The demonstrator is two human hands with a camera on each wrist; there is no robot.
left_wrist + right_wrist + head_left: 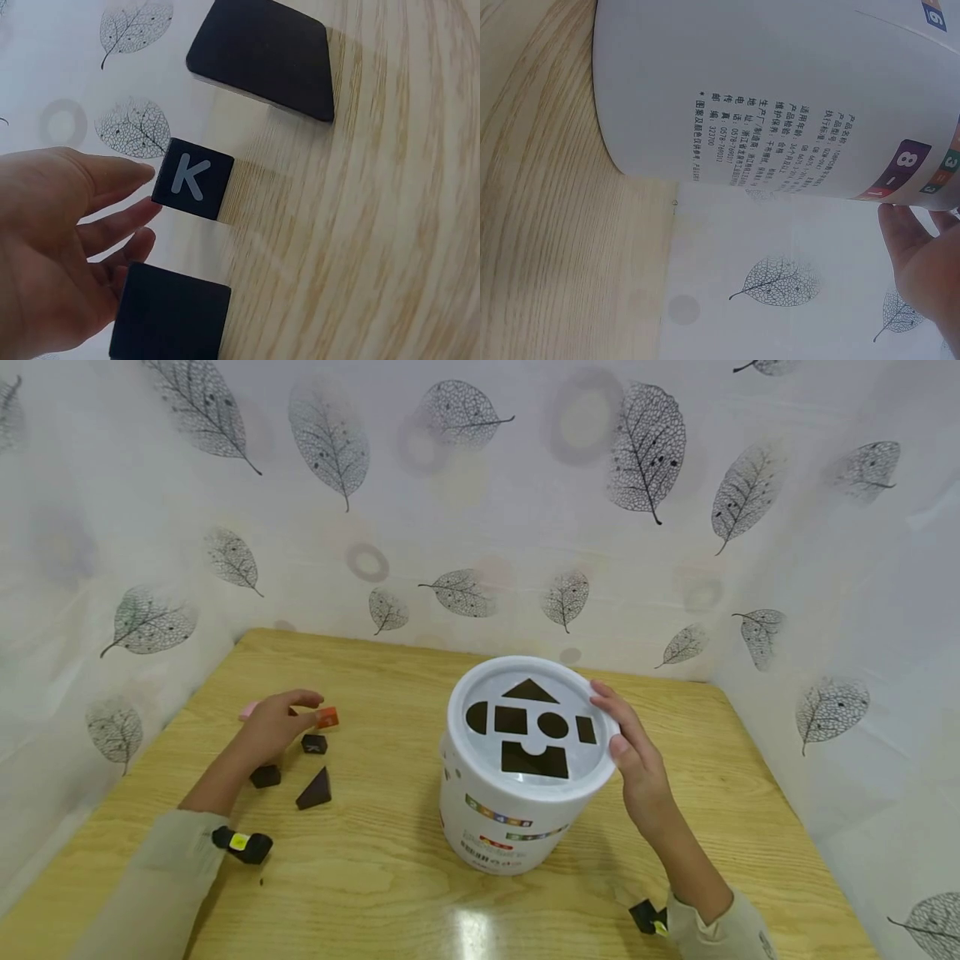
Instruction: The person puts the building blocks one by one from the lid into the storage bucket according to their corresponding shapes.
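One left hand [272, 727], fingers parted, seemingly empty, is beside a black K block [193, 180] on the table [382, 843]; the right hand [639, 768] rests loose fingers against a white tub [491, 810]. Hasty grabbing could scatter nearby blocks [316, 789].

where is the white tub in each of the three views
Head: white tub, right of centre.
Left wrist: not in it.
Right wrist: tub fills most of the upper part, cut by the top edge.
Shared landmark: wooden table, in all three.

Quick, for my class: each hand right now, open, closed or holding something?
Left hand: open, near the black K block.
Right hand: open, touching the white bucket.
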